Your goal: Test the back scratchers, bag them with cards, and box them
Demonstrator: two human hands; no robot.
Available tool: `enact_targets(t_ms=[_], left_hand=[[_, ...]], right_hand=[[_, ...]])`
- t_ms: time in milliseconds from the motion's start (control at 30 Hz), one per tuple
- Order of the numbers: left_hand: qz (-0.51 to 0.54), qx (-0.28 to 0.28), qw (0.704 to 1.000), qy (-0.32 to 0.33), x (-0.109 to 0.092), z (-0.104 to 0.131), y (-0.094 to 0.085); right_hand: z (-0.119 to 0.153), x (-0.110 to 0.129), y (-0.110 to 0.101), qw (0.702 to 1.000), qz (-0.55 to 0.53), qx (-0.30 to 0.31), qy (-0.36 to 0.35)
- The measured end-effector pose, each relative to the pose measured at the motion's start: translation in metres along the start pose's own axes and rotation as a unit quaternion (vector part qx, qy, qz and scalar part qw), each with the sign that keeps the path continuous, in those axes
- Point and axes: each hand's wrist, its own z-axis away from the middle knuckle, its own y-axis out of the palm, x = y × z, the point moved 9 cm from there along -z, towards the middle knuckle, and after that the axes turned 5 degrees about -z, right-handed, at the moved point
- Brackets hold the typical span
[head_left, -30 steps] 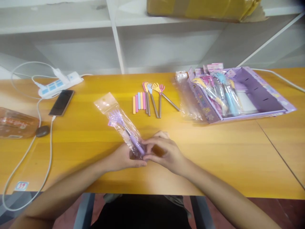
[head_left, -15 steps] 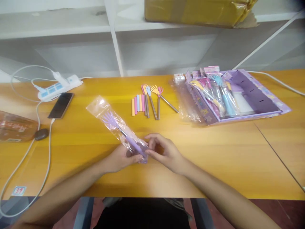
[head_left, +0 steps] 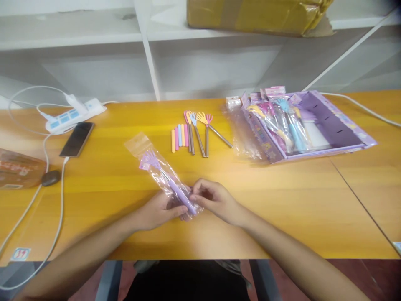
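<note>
A purple back scratcher (head_left: 178, 192) lies inside a clear plastic bag (head_left: 140, 144), its hand-shaped head pointing up and to the left. My left hand (head_left: 159, 211) holds the bagged handle from below, thumb across it. My right hand (head_left: 214, 198) pinches the bag's edge near the handle with thumb and index finger. Beyond them on the table lie several unbagged back scratchers (head_left: 206, 140) with bare metal rods and coloured claw heads. Beside these stands a row of several loose coloured handle sleeves (head_left: 179, 137).
A purple display box (head_left: 332, 151) with several bagged back scratchers sits at the right, clear plastic bags (head_left: 247, 140) beside it. At the left are a power strip (head_left: 78, 116), a phone (head_left: 77, 139), cables and an orange package (head_left: 19, 169). A taped carton (head_left: 257, 16) rests on the shelf.
The bagged back scratcher has slid down and to the right between my hands. Its bag top has shifted right. My right hand's fingers have closed nearer the handle. The view has moved slightly.
</note>
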Motion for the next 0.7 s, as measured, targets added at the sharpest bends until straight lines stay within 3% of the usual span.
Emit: enact_targets(t_ms=[500,700], left_hand=[[0.004,0.039,0.999,0.028,-0.002,0.003,0.008],[0.015,0.039,0.999,0.02,-0.003,0.003,0.007]], right_hand=[[0.005,0.005,0.021,0.994,-0.001,0.106,0.031],[0.004,0.012,0.019,0.995,0.016,0.099,-0.001]])
